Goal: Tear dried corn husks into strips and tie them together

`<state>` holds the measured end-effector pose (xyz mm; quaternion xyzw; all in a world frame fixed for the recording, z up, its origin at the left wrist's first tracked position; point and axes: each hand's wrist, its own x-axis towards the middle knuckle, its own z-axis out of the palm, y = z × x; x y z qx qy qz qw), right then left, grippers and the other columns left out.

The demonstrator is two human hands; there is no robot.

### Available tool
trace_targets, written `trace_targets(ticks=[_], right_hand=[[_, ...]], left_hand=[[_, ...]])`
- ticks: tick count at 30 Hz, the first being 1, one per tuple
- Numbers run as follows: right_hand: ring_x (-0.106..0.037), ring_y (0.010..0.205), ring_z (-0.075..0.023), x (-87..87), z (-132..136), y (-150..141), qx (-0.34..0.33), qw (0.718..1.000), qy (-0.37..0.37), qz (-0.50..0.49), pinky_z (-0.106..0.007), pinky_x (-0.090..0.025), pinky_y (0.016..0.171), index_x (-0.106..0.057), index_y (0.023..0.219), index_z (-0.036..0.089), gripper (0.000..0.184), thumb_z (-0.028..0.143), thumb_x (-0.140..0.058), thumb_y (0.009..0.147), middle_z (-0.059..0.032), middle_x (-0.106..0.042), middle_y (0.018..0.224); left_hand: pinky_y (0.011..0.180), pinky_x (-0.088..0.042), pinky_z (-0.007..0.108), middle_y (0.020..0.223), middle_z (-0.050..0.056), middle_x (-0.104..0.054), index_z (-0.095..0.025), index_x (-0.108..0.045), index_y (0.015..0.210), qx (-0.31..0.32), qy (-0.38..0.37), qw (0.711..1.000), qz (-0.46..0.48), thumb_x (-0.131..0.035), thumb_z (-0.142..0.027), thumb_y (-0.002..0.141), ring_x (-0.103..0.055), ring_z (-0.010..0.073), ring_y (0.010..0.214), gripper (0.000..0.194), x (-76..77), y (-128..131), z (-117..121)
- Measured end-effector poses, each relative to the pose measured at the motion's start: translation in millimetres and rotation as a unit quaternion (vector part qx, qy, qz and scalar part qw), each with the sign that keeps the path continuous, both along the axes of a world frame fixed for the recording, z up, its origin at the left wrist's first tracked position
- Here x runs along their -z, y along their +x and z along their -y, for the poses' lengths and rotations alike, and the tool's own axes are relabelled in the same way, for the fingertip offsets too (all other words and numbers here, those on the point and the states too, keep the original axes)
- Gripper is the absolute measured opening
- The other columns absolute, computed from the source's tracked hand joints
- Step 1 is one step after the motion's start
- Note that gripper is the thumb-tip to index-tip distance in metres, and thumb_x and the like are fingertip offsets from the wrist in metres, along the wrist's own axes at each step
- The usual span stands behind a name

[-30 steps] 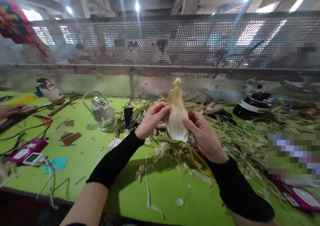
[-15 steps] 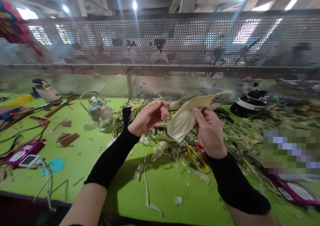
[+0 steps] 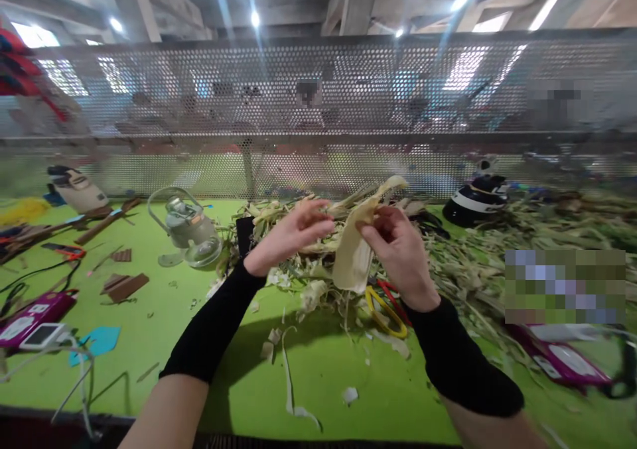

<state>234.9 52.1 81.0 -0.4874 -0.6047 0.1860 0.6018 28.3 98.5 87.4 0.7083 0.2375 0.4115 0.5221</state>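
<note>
A pale, dry corn husk (image 3: 352, 258) hangs upright from my right hand (image 3: 402, 256), pinched between thumb and fingers near its upper part. Its narrow end curls up and to the right. My left hand (image 3: 293, 233) is just left of the husk, fingers loosely bent and apart, with nothing visible in them. Below the husk lie scissors with yellow and red handles (image 3: 385, 311), partly hidden by my right hand. Behind both hands spreads a heap of husk pieces and shreds (image 3: 313, 296).
On the green table (image 3: 199, 369) stand a clear jug (image 3: 189, 230) and a black-and-white container (image 3: 475, 200). More husks (image 3: 472, 270) lie right. Purple devices (image 3: 37, 320), cables and brown scraps (image 3: 124, 286) lie left. A perforated metal screen (image 3: 279, 111) stands behind, with people beyond.
The husk has turned from slanting to hanging more upright, and its lower edge looks narrower. My right hand has moved left; my left hand's fingers now reach closer to the husk.
</note>
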Motion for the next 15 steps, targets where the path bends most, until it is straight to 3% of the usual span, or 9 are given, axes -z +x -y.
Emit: trace_targets(ticks=[1, 2, 5, 7, 10, 13, 15], right_hand=[[-0.053, 0.064, -0.0139, -0.5, 3, -3, -0.012, 1.0, -0.004, 0.008, -0.029, -0.043, 0.059, -0.063, 0.097, 0.024, 0.03, 0.042, -0.078, 0.079, 0.0038, -0.059, 0.071], [-0.052, 0.062, -0.0133, -1.3, 6, -6, -0.029, 0.999, -0.014, 0.004, -0.028, -0.042, 0.057, -0.063, 0.095, 0.024, 0.03, 0.044, -0.078, 0.079, 0.0039, -0.058, 0.07], [-0.044, 0.054, -0.0105, -5.1, 12, -11, -0.098, 0.99, -0.072, -0.066, -0.025, -0.037, 0.049, -0.061, 0.084, 0.024, 0.035, 0.057, -0.072, 0.082, 0.0043, -0.053, 0.066], [-0.04, 0.051, -0.0089, -6.9, 12, -11, -0.129, 0.98, -0.102, -0.111, -0.024, -0.034, 0.045, -0.057, 0.078, 0.024, 0.042, 0.063, -0.069, 0.083, 0.0044, -0.051, 0.066], [-0.043, 0.053, -0.0085, -7.6, 9, -9, -0.115, 0.98, -0.088, -0.133, -0.022, -0.038, 0.047, -0.054, 0.076, 0.024, 0.043, 0.063, -0.072, 0.081, 0.004, -0.052, 0.07], [-0.052, 0.063, -0.0114, -6.8, 7, -10, -0.097, 0.986, -0.068, -0.116, -0.023, -0.045, 0.053, -0.059, 0.087, 0.025, 0.038, 0.063, -0.068, 0.084, 0.0008, -0.06, 0.082], [-0.057, 0.071, -0.0138, -5.7, 8, -13, -0.124, 0.985, -0.092, -0.075, -0.025, -0.049, 0.057, -0.062, 0.099, 0.026, 0.039, 0.063, -0.064, 0.087, -0.0023, -0.064, 0.092]], left_hand=[[0.092, -0.05, 0.035, 0.124, 0.013, -0.066, -0.018, -0.058, 0.128, 0.058, -0.014, 0.998, -0.02, -0.067, -0.039, 0.088, -0.064, 0.0209, 0.107, 0.046, 0.7, 7, 8], [0.086, -0.049, 0.032, 0.115, 0.011, -0.069, -0.017, -0.063, 0.115, 0.066, -0.004, 0.997, -0.028, -0.069, -0.038, 0.087, -0.065, 0.0191, 0.099, 0.036, 1.4, 12, 13], [0.073, -0.042, 0.026, 0.09, 0.004, -0.066, -0.015, -0.066, 0.093, 0.009, 0.013, 1.0, -0.026, -0.062, -0.037, 0.092, -0.057, 0.0135, 0.079, 0.022, 4.2, 16, 14], [0.069, -0.038, 0.025, 0.081, 0.001, -0.06, -0.015, -0.065, 0.088, -0.024, -0.001, 1.0, -0.001, -0.059, -0.037, 0.093, -0.051, 0.0114, 0.073, 0.023, 6.2, 14, 7], [0.066, -0.036, 0.024, 0.075, -0.002, -0.053, -0.015, -0.059, 0.081, -0.045, -0.022, 0.998, 0.043, -0.06, -0.035, 0.092, -0.046, 0.0097, 0.068, 0.023, 9.5, 14, -1], [0.066, -0.036, 0.024, 0.076, -0.002, -0.052, -0.016, -0.057, 0.081, -0.07, -0.001, 0.996, 0.052, -0.059, -0.037, 0.093, -0.046, 0.01, 0.068, 0.024, 13.4, 18, -4], [0.068, -0.037, 0.024, 0.078, -0.001, -0.055, -0.017, -0.057, 0.083, -0.095, 0.024, 0.994, 0.041, -0.06, -0.037, 0.093, -0.048, 0.011, 0.071, 0.022, 15.1, 22, -3]])
